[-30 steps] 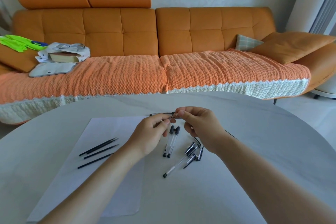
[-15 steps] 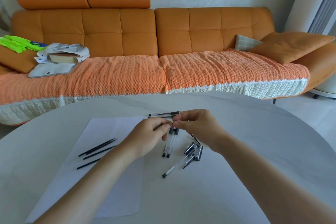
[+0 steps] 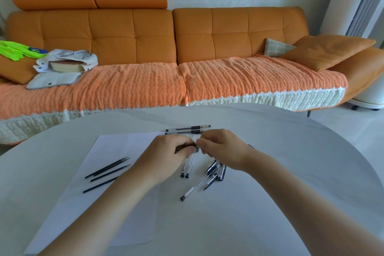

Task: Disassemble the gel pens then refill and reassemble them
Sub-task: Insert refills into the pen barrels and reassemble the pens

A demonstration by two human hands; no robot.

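On the white table (image 3: 280, 151), the left hand (image 3: 166, 153) grips a gel pen (image 3: 187, 147); the right hand (image 3: 223, 148) pinches its end, probably to twist it apart.

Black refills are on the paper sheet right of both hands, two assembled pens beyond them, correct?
No. In the head view the black refills lie on the paper sheet left of the left hand and right hand, not right. Two assembled pens do lie beyond them.

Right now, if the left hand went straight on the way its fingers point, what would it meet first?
Most likely the right hand: the left hand points at its fingers, close across the pen part both hold.
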